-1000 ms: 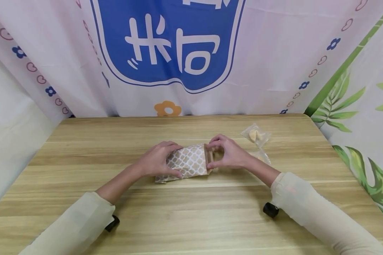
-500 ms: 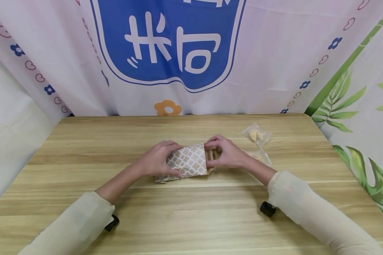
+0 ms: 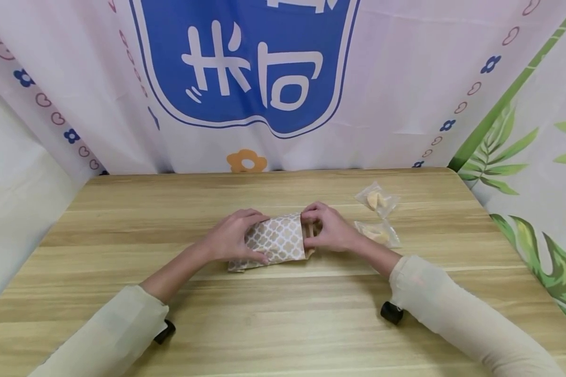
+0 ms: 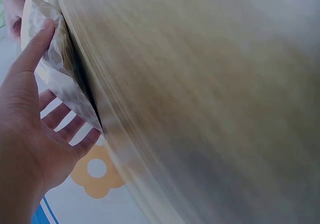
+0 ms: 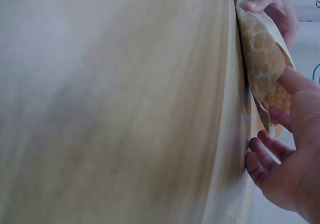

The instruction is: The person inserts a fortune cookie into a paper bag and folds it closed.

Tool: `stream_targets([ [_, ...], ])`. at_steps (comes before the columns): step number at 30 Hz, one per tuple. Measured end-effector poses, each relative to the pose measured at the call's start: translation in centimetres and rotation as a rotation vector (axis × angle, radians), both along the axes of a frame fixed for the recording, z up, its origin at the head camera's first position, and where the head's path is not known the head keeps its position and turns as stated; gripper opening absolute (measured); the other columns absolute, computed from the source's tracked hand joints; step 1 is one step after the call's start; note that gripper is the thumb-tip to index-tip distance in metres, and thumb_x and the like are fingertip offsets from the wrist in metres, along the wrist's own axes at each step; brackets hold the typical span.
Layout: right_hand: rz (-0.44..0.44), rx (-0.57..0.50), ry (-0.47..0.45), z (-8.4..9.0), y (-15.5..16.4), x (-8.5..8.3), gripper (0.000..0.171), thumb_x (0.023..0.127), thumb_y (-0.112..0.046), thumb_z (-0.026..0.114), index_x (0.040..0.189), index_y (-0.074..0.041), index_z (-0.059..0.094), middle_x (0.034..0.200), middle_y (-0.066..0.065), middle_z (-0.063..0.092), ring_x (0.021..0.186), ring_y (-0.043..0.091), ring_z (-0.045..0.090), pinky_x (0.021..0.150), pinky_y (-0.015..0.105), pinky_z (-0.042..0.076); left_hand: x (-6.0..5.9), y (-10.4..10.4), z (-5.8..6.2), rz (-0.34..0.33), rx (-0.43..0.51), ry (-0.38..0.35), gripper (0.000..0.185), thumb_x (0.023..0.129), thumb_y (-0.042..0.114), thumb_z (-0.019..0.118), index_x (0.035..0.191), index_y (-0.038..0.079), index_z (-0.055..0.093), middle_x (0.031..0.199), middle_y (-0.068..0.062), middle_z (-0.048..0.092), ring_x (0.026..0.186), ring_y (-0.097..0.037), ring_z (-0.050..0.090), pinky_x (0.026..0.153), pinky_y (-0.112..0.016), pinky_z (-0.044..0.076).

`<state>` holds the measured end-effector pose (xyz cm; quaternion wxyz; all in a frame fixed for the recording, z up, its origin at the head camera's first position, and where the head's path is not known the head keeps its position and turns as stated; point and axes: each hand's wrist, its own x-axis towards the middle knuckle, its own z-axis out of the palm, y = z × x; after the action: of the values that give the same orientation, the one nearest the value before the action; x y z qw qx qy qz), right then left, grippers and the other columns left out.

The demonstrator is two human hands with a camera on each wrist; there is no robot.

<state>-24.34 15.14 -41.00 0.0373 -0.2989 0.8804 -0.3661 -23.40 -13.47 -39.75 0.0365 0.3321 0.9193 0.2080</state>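
Note:
A tan paper bag (image 3: 279, 238) with a white lattice print lies on its side on the wooden table, its mouth towards the right. My left hand (image 3: 232, 236) grips its closed end, thumb on the near face and fingers along the far side; the left wrist view shows this grip on the bag (image 4: 57, 66). At the mouth, my right hand (image 3: 329, 228) holds the rim between thumb and curled fingers. In the right wrist view the thumb tip meets the edge of the bag (image 5: 260, 53), and a forefinger reaches the opening. The bag's inside is mostly hidden.
Two clear packets, each with a fortune cookie, lie right of the bag: the far packet (image 3: 377, 200) and the near packet (image 3: 379, 233), close to my right wrist. A printed curtain (image 3: 391, 104) hangs behind the table's back edge (image 3: 193, 175).
My right hand has closed in slightly to the left on the bag's mouth, its forearm shifting left and uncovering more of the near packet. The left hand and bag stay put.

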Motion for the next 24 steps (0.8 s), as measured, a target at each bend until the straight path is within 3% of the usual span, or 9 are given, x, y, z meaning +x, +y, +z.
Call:
stream_targets([
  [8,-0.005,-0.011,-0.022,0.0,0.1,0.2,0.063,0.077,-0.018,0.087,0.130,0.009,0.066,0.132,0.019,0.061,0.121,0.037,0.059,0.106,0.050,0.049,0.0,0.0,-0.2,-0.001,0.008,0.002,0.100,0.068,0.057,0.093,0.142,0.000,0.059,0.140,-0.017,0.060,0.130,-0.036,0.057,0.112,-0.052,0.046],
  [15,-0.021,-0.039,-0.041,0.3,0.8,0.4,0.061,0.076,-0.024,0.094,0.126,0.002,0.071,0.123,0.014,0.065,0.105,0.027,0.060,0.094,0.044,0.053,0.0,-0.2,-0.4,-0.010,0.010,0.022,0.099,0.067,0.056,0.094,0.141,0.000,0.060,0.139,-0.017,0.061,0.130,-0.036,0.057,0.112,-0.053,0.046],
  [21,-0.036,-0.065,-0.048,0.9,1.5,0.7,0.057,0.076,-0.025,0.095,0.124,-0.004,0.073,0.124,0.012,0.066,0.107,0.029,0.062,0.097,0.048,0.054,0.0,-0.1,-0.4,-0.010,0.010,0.020,0.099,0.068,0.056,0.093,0.142,0.000,0.060,0.140,-0.017,0.060,0.130,-0.037,0.057,0.112,-0.054,0.046],
  [24,-0.035,-0.066,-0.014,1.3,2.0,0.8,0.052,0.077,-0.022,0.093,0.121,-0.002,0.073,0.120,0.013,0.067,0.105,0.031,0.063,0.089,0.048,0.056,-0.1,-0.1,-0.4,-0.011,0.008,0.020,0.099,0.068,0.057,0.093,0.142,0.000,0.059,0.140,-0.017,0.060,0.131,-0.037,0.056,0.112,-0.054,0.046],
])
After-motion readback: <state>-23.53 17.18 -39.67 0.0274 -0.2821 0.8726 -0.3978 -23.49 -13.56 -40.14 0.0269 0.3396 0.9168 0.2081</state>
